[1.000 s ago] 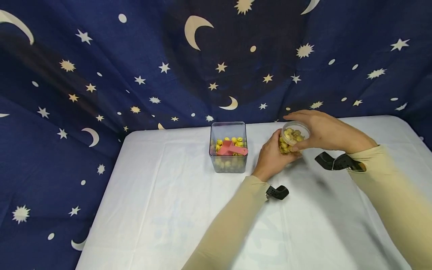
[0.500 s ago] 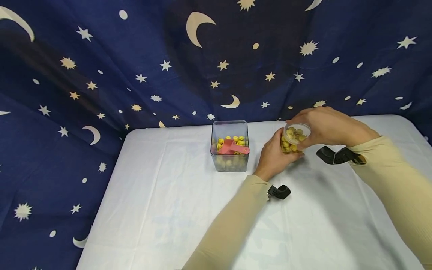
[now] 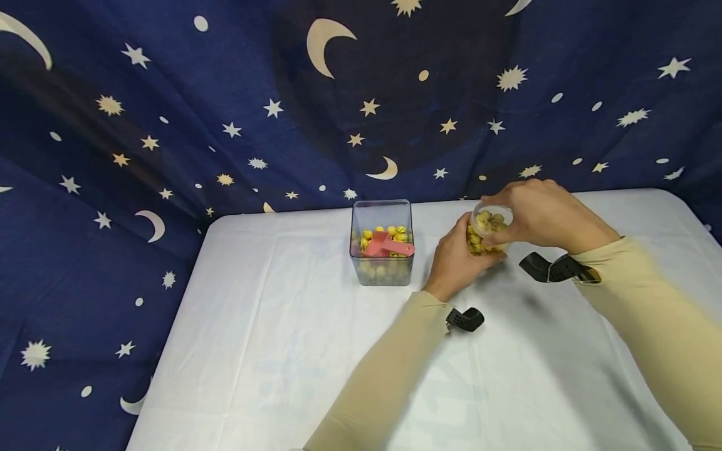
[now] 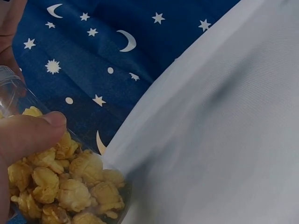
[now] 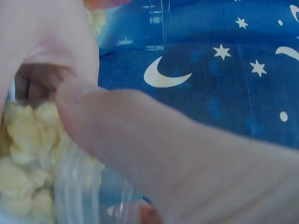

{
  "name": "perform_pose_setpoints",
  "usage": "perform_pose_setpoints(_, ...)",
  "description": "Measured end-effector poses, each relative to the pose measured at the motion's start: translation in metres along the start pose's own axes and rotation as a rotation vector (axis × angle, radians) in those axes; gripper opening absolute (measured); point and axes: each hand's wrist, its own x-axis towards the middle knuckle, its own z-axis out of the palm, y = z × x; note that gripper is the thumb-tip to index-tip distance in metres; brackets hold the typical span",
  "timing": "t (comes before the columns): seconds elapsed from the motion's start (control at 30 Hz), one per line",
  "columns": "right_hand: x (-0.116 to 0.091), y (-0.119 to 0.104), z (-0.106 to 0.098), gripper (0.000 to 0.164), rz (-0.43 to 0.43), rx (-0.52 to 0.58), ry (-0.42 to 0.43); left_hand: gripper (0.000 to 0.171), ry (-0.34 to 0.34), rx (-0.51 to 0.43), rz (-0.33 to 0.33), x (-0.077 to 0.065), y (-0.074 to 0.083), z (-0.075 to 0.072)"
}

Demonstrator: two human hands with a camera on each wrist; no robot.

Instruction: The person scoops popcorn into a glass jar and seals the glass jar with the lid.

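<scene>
A clear round jar [image 3: 478, 244] of popcorn stands near the back of the table, right of centre. My left hand [image 3: 454, 260] grips its side, with the thumb [image 4: 35, 133] lying across the clear wall in the left wrist view. My right hand [image 3: 541, 216] is curled over the top, fingers and thumb round the clear lid [image 3: 496, 216] at the rim. Yellow popcorn [image 4: 74, 186] shows through the wall. In the right wrist view, the thumb [image 5: 117, 121] lies along the ridged rim [image 5: 86, 191].
Left of the hands stands a clear square container [image 3: 383, 274] with yellow popcorn inside. A pink scoop [image 3: 389, 245] lies on that popcorn. A white cloth covers the table [image 3: 293, 351]. Behind it hangs a dark blue star-and-moon curtain [image 3: 237, 81].
My right hand has turned slightly round the lid, its fingers curling closer over the rim. My left hand keeps its grip on the jar, and the square container stays put.
</scene>
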Motion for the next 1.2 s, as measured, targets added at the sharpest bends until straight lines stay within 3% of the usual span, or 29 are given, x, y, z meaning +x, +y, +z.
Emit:
perform_pose_setpoints(0.2,-0.001,-0.011,0.002,0.069,0.073,0.006,0.038,0.076,0.006,-0.014,0.001,0.000,0.000,0.001)
perform_pose_setpoints(0.6,-0.002,-0.033,0.013,0.040,0.202,-0.042,0.207,0.076,0.012,0.003,0.015,-0.001,-0.001,-0.001)
perform_pose_setpoints(1.0,0.000,-0.043,0.034,0.054,0.326,-0.125,0.364,0.075,0.036,0.025,0.054,-0.002,-0.001,-0.001)
perform_pose_setpoints(1.2,0.000,-0.048,0.041,0.060,0.328,-0.161,0.442,0.073,0.041,0.034,0.067,-0.003,-0.003,-0.001)
